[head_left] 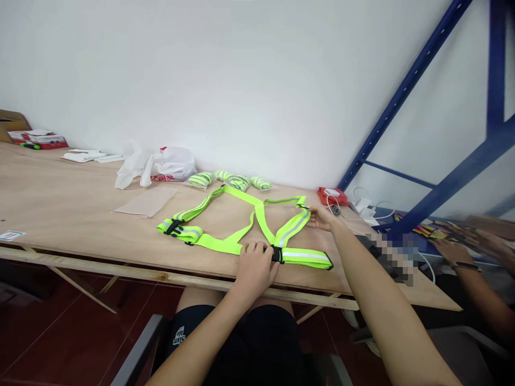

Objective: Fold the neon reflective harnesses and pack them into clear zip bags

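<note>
A neon-yellow reflective harness vest [261,217] with silver stripes lies spread on the wooden table, its straps forming open loops. My left hand [256,264] is closed on the lower strap by the table's front edge, right beside a black side-release buckle [277,254]. On the right, my right hand [321,219] grips the outer strap just below a black strap adjuster [304,207]; its fingertips are partly behind the strap. A second black buckle [174,228] sits fastened at the vest's left end.
Several bagged folded vests [238,182] lie by the wall. Left of them are a white plastic bag [175,163] and a clear zip bag [145,202]. A red pouch [332,196], white cables and a blue metal frame [396,96] stand right. Another person's hands [453,251] work at far right.
</note>
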`<state>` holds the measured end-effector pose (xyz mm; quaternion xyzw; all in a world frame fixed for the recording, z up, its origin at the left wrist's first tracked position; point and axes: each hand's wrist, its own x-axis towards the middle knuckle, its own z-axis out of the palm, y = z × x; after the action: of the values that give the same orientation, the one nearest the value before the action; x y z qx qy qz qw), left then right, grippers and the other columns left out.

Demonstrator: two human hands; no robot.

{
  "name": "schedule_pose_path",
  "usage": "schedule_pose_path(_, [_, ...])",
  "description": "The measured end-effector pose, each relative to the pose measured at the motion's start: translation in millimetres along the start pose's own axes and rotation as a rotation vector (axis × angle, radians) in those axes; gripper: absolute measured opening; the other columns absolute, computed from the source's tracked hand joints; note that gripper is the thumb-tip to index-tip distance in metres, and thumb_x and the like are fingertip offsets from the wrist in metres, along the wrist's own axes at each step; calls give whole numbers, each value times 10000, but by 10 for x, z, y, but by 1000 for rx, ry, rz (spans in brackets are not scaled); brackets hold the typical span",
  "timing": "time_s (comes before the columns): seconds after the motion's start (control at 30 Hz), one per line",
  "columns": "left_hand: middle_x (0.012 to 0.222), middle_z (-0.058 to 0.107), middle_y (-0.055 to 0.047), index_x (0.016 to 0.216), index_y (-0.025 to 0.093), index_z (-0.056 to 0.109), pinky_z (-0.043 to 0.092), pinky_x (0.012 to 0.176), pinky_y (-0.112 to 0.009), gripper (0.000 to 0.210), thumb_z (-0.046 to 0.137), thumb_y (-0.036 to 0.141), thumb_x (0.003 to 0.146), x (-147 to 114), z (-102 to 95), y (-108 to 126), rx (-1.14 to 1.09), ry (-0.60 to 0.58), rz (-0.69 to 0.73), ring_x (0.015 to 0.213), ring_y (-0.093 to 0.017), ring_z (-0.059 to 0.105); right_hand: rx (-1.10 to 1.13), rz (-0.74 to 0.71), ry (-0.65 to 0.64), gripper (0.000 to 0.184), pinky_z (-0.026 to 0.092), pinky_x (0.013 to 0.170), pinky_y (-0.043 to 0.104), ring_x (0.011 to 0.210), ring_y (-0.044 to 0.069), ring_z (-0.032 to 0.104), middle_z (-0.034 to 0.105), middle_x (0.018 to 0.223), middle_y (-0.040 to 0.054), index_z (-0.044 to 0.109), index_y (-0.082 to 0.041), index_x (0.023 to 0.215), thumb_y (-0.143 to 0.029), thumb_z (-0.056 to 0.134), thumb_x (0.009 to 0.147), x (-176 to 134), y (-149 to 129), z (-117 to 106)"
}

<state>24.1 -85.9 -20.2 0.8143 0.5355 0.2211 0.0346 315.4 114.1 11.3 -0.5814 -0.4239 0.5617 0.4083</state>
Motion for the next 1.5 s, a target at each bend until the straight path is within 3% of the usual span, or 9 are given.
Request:
schedule_pose_path(0.1, [1152,637,-112,1095,194,630,425,943,-453,249,558,378,942,0,15,-1,9,11,4,1119,-307,535,59,23,-21,162,591,701,351,600,188,659,672,623,70,609,-178,789,-102,465,803,-82,-67,-2])
schedule_pose_path(0.23, [1145,638,-111,1104,194,629,429,936,-460,259,562,381,938,-1,21,-3,20,16,6,1102,-308,538,144,-53,-5,156,580,724,320,632,173,671,707,676,52,619,-196,830,-130,478,832,-78,-192,81])
schedule_pose_path(0.5, [1152,638,-107,1111,197,632,429,936,-463,266,551,387,944,-10,-11,3,2,6,1,1102,-305,541,227,-230,7,216,559,704,286,635,161,643,696,691,21,659,-207,933,-122,540,774,177,-374,437])
schedule_pose_path(0.8, [1141,638,-93,1054,208,637,426,927,-469,232,566,390,931,-16,-2,0,-20,20,-16,1078,-297,539,79,-335,-1,60,560,665,326,629,178,600,659,737,33,592,-215,868,-239,600,813,305,-477,633])
schedule_pose_path(1.07, [1151,636,-95,1060,200,637,426,948,-471,242,571,395,932,-1,-23,6,-33,-2,-20,1097,-300,535,-366,-270,175,524,365,452,200,467,86,452,535,605,-79,542,-197,1049,-2,754,611,422,-570,554])
schedule_pose_path(1.17, [1149,634,-99,1068,195,636,423,954,-468,246,570,389,932,-1,-33,10,-26,-4,-22,1102,-303,533,-472,-260,208,429,381,478,205,510,105,514,569,591,-50,555,-178,968,-26,780,636,461,-639,564])
schedule_pose_path(1.33, [1135,635,-98,1067,195,635,425,948,-469,248,564,391,934,-5,-42,11,-28,-10,-21,1095,-302,533,-474,-279,115,214,456,547,217,593,123,567,590,598,-5,583,-167,713,-133,794,702,356,-802,618])
schedule_pose_path(1.5, [1135,636,-97,1064,198,633,421,946,-471,243,572,391,929,-7,-13,4,-25,9,-18,1092,-301,533,-341,-309,-40,122,544,704,275,730,157,632,657,750,38,585,-182,753,-153,703,753,190,-936,655])
